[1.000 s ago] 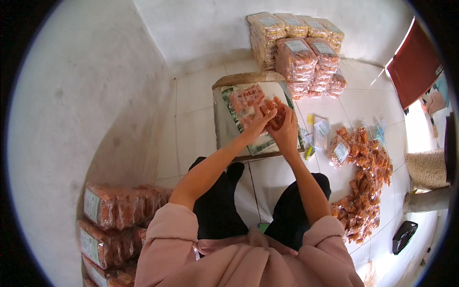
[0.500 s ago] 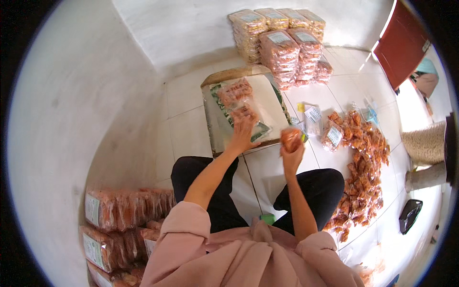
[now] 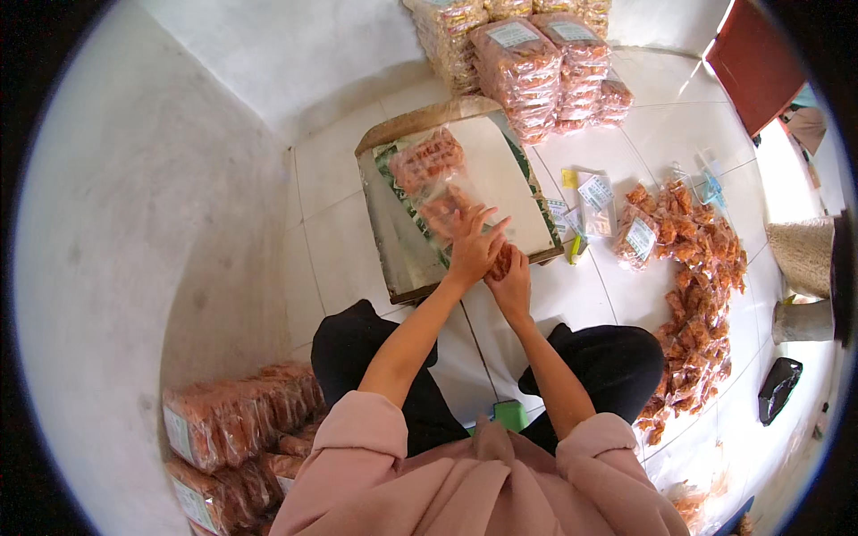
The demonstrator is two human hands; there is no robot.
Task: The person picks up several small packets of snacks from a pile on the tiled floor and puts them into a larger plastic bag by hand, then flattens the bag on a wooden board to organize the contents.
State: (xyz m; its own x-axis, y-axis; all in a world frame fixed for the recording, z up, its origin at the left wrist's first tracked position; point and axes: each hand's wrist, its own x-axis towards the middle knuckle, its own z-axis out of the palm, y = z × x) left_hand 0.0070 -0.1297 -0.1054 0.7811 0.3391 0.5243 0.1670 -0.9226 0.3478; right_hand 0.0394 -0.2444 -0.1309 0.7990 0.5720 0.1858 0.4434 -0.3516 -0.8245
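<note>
A large clear plastic bag [image 3: 435, 167], partly filled with orange-brown snack packets, lies on a low board [image 3: 511, 183] in front of me. My left hand [image 3: 472, 252] rests over the bag's near end, fingers spread apart. Close against it, my right hand [image 3: 512, 288] grips a small clear packet of orange-brown snacks [image 3: 501, 262] at the board's near edge. My left hand partly covers the packet and the bag's near end.
Many loose snack packets [image 3: 693, 330] lie in a curved heap on the right. A labelled filled bag [image 3: 635, 237] and a label pouch [image 3: 595, 204] lie beside it. Filled packs are stacked behind the board [image 3: 517, 76] and at lower left [image 3: 241, 411]. A black bundle [image 3: 779, 390] is far right.
My right hand has brought the small packet left, from beside the board to the bag's near end by my left hand. The whole view has shifted slightly.
</note>
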